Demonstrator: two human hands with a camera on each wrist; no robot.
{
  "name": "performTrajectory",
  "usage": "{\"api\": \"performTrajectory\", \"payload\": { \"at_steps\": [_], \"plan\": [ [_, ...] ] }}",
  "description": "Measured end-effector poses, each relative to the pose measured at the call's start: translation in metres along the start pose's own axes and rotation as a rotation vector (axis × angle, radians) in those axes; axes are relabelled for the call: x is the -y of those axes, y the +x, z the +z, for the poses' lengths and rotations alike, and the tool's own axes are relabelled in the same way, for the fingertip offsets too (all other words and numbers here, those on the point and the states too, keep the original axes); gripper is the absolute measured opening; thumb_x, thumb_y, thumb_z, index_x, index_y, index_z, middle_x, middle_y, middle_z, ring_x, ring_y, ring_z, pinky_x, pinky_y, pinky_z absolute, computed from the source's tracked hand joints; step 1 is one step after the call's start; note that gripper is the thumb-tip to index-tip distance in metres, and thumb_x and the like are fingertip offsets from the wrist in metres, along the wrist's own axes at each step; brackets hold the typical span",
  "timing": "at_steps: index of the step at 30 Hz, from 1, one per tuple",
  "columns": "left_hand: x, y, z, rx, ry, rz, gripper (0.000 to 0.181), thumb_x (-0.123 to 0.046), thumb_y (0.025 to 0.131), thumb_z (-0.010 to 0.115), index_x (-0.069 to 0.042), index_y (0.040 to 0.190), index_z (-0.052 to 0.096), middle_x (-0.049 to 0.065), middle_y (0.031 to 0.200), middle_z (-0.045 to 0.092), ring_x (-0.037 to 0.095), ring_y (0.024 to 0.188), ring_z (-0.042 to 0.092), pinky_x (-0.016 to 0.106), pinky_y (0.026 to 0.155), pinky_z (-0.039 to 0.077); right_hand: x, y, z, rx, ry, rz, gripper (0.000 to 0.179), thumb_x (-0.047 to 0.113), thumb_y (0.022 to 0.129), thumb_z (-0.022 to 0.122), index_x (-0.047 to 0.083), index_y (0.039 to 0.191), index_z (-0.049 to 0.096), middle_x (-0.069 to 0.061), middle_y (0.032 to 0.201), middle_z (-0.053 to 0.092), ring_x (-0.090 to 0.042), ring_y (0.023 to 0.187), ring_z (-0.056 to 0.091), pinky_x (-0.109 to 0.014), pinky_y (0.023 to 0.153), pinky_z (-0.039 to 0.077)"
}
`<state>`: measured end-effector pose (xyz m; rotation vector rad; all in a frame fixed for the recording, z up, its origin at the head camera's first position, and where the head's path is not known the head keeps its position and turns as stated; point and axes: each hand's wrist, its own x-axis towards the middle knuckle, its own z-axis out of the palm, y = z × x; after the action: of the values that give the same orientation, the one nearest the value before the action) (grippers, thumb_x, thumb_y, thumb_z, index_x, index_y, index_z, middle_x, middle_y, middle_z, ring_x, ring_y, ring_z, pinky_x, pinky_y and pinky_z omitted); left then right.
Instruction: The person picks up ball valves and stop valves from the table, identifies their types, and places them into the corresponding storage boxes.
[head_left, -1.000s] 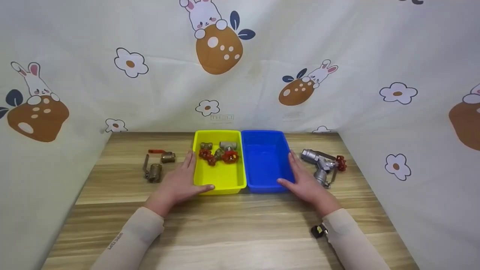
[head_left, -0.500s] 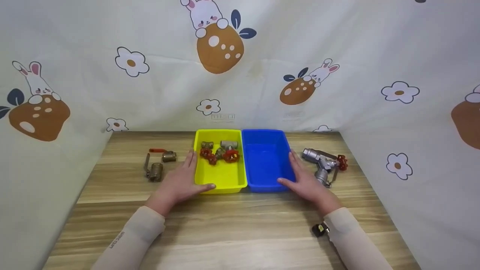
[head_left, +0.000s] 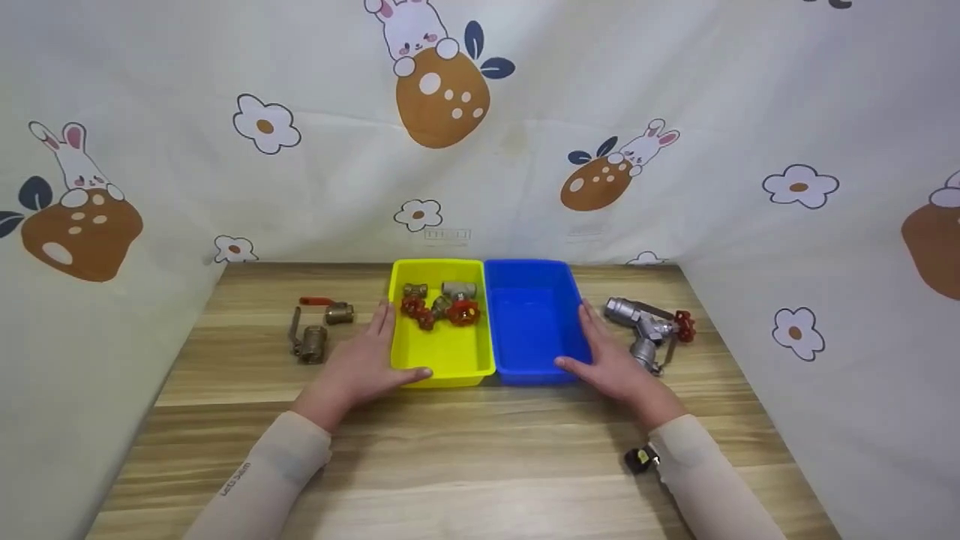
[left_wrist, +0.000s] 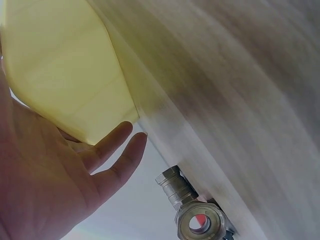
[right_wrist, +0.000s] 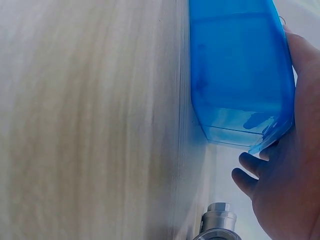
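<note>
A pale rabbit-print backdrop (head_left: 517, 180) rises behind the wood-grain table (head_left: 480, 465).

At the frame's centre I see a bright yellow bin (head_left: 452, 354), and right of it a blue bin (head_left: 531, 339); inside the yellow, handwheel valves (head_left: 464, 312) show red wheels against brassy and grey bodies; left of centre, brass-coloured valves (head_left: 313, 345), one lever red, one grey-brown; right of centre, silver valves (head_left: 646, 328) with one red wheel; my cream sleeves (head_left: 270, 465) at the bottom, dark lettering on the left one; the table (head_left: 480, 465) has streaked tan-and-brown grain; the off-white backdrop (head_left: 330, 195) repeats white rabbits (head_left: 411, 34), brown white-spotted fruit (head_left: 442, 105), navy leaves (head_left: 496, 68) and white flowers (head_left: 799, 187) with brown centres.
</note>
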<state>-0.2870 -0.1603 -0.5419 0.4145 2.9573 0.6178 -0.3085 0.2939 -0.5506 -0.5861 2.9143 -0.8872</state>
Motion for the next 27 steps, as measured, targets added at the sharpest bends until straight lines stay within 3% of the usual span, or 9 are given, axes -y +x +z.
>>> {"api": "performTrajectory", "payload": {
  "at_steps": [11, 17, 23, 27],
  "plan": [
    [0.001, 0.001, 0.0, 0.003, 0.0, 0.002, 0.134, -0.086, 0.091, 0.065, 0.001, 0.176, 0.007, 0.022, 0.183, 0.001, 0.055, 0.153, 0.043, 0.072, 0.112, 0.049, -0.001, 0.001, 0.001, -0.002, 0.043, 0.019, 0.123, 0.068, 0.097, 0.076, 0.007, 0.178, 0.007, -0.007, 0.186, -0.001, -0.047, 0.167, 0.01, -0.069, 0.129, 0.019],
    [0.0, 0.001, 0.0, 0.012, -0.01, -0.007, 0.135, -0.086, 0.09, 0.066, -0.001, 0.176, 0.005, 0.02, 0.184, 0.0, 0.054, 0.154, 0.042, 0.07, 0.112, 0.05, -0.001, 0.0, -0.001, -0.013, 0.082, 0.035, 0.113, 0.064, 0.101, 0.073, 0.01, 0.178, 0.011, -0.008, 0.186, 0.003, -0.046, 0.167, 0.013, -0.07, 0.13, 0.02],
    [-0.001, 0.001, 0.0, 0.014, -0.022, -0.014, 0.133, -0.084, 0.09, 0.067, 0.0, 0.176, 0.008, 0.021, 0.184, 0.001, 0.052, 0.153, 0.046, 0.068, 0.11, 0.052, 0.002, 0.0, -0.008, -0.084, 0.133, 0.075, 0.097, 0.058, 0.104, 0.071, 0.007, 0.175, 0.029, -0.018, 0.182, 0.022, -0.045, 0.167, 0.02, -0.07, 0.131, 0.019],
    [-0.001, 0.001, 0.0, 0.018, -0.026, -0.018, 0.133, -0.084, 0.091, 0.067, 0.0, 0.176, 0.008, 0.021, 0.184, 0.001, 0.052, 0.154, 0.044, 0.068, 0.112, 0.05, 0.001, 0.003, -0.014, -0.165, 0.095, 0.091, 0.084, 0.052, 0.105, 0.074, 0.003, 0.166, 0.045, -0.026, 0.171, 0.04, -0.047, 0.161, 0.033, -0.068, 0.13, 0.026]
  ]
}}
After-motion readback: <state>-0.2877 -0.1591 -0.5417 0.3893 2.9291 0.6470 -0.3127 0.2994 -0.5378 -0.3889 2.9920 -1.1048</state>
